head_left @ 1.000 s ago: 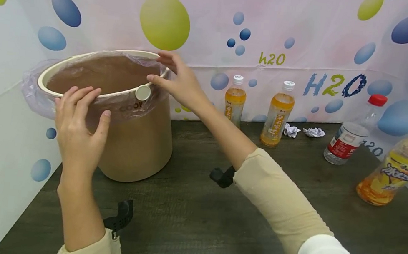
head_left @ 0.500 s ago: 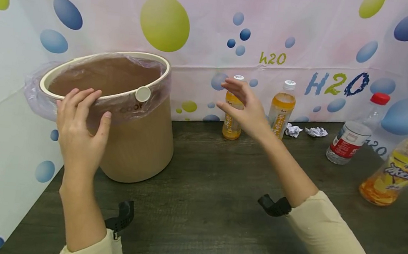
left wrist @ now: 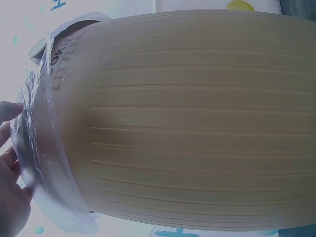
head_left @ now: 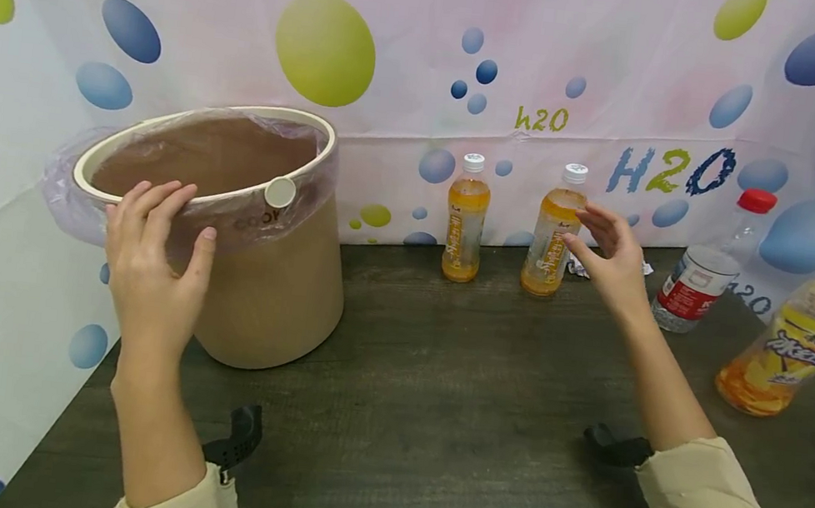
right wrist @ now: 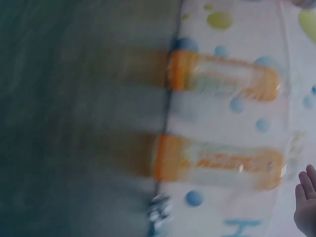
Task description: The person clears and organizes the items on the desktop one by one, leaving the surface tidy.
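A tan trash bin stands at the left, lined with a translucent purplish trash bag folded over its cream rim. My left hand rests with its fingertips at the near side of the rim, thumb spread apart. In the left wrist view, those fingers lie against the bag. My right hand holds nothing, its fingers loosely bent, just right of an upright orange drink bottle. A second such bottle stands to its left. Part of my right hand shows in the right wrist view.
Farther right stand a red-capped bottle and a larger yellow-capped bottle. Crumpled paper lies behind my right hand, mostly hidden. A patterned backdrop rises behind the dark wooden table.
My right hand has left the bin's rim and moved right, past the left orange bottle to beside the other one. My left hand has stayed at the rim.
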{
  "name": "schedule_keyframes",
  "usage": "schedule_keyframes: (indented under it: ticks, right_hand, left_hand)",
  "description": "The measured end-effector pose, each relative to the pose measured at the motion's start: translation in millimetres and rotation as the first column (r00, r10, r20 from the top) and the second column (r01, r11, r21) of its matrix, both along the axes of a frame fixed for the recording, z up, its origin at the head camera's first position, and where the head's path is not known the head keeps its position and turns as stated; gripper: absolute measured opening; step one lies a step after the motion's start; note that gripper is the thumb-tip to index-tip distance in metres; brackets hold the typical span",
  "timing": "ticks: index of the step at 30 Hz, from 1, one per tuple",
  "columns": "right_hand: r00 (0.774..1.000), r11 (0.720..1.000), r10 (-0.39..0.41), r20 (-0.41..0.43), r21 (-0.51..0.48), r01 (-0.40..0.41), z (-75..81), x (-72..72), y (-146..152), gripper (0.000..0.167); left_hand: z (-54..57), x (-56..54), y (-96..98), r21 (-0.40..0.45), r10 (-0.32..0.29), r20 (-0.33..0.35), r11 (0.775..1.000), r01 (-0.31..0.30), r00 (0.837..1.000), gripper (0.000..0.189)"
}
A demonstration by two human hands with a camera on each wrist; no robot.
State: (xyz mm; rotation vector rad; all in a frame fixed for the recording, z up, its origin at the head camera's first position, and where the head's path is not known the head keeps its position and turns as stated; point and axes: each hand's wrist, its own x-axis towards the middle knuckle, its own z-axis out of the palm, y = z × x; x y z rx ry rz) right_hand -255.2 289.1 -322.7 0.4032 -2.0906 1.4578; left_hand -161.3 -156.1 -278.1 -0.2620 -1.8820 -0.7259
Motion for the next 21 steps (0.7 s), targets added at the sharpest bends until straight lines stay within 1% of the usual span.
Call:
schedule_keyframes:
  ticks: [3,6,8,11,15,21]
  right_hand:
    - [0.994,0.996,-0.092,0.062,-0.005,0.092,-12.0,-2.6,15.4,0.053]
    - [0.976,0.987,-0.163,0.143,0.013,0.163,-25.2,-8.3,27.3,0.056]
    - [0.964,0.982,-0.189,0.187,0.024,0.188,-33.5,-13.9,34.1,0.058]
    - [0.950,0.975,-0.221,0.218,0.048,0.216,-43.7,-24.5,42.9,0.059]
    - [0.936,0.970,-0.243,0.255,0.067,0.233,-53.6,-40.4,51.9,0.061]
    - [0.906,0.965,-0.261,0.334,0.115,0.235,-68.7,-60.5,60.8,0.059]
  left_hand:
    - [-0.2,0.0,-0.1,0.003,-0.004,0.000,1.000,0.004,1.000,0.035]
    - [-0.6,0.0,0.0,0.009,-0.008,0.000,1.000,0.008,1.000,0.035]
    - [-0.7,-0.2,-0.2,0.009,-0.005,0.002,1.000,0.005,1.000,0.035]
    - [-1.2,-0.2,-0.7,0.009,-0.001,0.007,1.000,0.001,1.000,0.035]
    - [-1.3,0.3,-1.3,0.005,0.004,0.004,1.000,-0.004,1.000,0.035]
    - [0.0,0.0,0.2,0.003,-0.002,-0.005,1.000,0.002,1.000,0.034]
